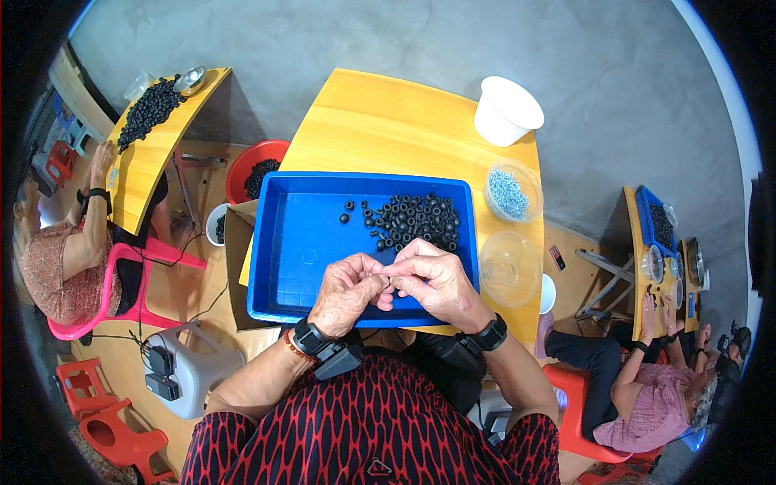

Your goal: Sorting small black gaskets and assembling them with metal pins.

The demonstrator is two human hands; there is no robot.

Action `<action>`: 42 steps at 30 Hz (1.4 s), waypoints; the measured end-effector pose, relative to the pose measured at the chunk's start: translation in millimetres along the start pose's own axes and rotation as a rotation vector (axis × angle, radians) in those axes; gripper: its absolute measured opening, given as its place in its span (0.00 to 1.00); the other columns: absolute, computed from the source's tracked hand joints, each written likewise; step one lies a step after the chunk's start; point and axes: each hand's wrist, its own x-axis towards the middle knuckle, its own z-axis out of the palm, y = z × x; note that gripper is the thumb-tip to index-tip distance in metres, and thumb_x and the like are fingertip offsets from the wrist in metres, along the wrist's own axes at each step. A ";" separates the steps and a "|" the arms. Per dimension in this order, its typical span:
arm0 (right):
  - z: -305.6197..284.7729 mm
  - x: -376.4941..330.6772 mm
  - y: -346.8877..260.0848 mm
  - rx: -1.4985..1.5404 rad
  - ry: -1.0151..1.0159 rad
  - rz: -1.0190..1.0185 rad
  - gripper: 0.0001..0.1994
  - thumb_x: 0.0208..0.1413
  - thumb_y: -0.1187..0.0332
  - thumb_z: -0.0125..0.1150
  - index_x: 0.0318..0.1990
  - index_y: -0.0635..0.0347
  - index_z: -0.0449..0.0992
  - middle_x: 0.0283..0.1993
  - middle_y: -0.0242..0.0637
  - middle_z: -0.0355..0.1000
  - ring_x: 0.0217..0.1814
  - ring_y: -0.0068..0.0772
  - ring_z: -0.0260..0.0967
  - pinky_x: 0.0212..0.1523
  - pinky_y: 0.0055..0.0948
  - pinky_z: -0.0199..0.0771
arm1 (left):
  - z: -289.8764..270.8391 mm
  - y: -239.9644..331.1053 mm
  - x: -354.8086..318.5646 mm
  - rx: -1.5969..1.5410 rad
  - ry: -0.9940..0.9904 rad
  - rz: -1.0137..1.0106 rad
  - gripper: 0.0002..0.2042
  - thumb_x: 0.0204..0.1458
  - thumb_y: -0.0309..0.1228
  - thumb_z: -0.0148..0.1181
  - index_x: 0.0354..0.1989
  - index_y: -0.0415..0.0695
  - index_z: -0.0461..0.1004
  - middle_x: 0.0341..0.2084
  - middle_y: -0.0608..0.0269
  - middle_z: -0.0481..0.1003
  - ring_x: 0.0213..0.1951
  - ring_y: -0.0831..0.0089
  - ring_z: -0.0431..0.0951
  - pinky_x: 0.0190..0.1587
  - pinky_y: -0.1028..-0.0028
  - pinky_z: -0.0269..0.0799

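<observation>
Both hands met over the near edge of the blue tray (299, 242), fingertips pressed together around something small. The left hand (349, 291) curled its fingers tight, and the right hand (436, 283) pinched a tiny pale part (395, 282) against them — too small to tell what it was, or which hand truly carried it. The tray sat at the near edge of the yellow table (380, 121), and a heap of black rings (416, 218) lay toward its far right corner, with a few strays spread to the left of the heap. Just beside the tray's right wall stood an empty clear bowl (509, 268); beyond it, toward the table's far right corner, a second clear bowl held small silvery pieces (508, 192) — and a white tub (507, 110) stood at that corner itself. Other people worked at their own yellow tables well apart on either side.
</observation>
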 end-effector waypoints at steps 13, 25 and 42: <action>6.1 0.5 -35.0 -0.497 -0.080 -0.071 0.17 0.52 0.65 0.68 0.44 0.67 0.73 0.35 0.47 0.70 0.34 0.46 0.74 0.33 0.39 0.76 | -1.2 2.3 -1.2 -0.091 0.025 -0.008 0.02 0.56 0.23 0.58 0.36 0.38 0.74 0.28 0.64 0.77 0.29 0.79 0.77 0.33 0.79 0.74; 8.9 -2.7 -28.1 -0.699 -0.062 -0.070 0.17 0.50 0.65 0.68 0.42 0.70 0.74 0.33 0.51 0.71 0.32 0.54 0.74 0.31 0.43 0.76 | 1.4 4.3 -0.8 -0.042 0.008 -0.034 0.08 0.57 0.29 0.63 0.38 0.37 0.75 0.30 0.63 0.78 0.31 0.79 0.77 0.37 0.77 0.75; 18.9 -7.7 -14.0 -0.826 -0.078 -0.150 0.17 0.56 0.69 0.60 0.47 0.75 0.69 0.35 0.51 0.71 0.33 0.50 0.75 0.32 0.40 0.79 | 6.2 -1.0 -5.7 0.401 0.103 0.126 0.03 0.57 0.22 0.60 0.34 0.35 0.74 0.28 0.63 0.78 0.31 0.81 0.74 0.34 0.78 0.72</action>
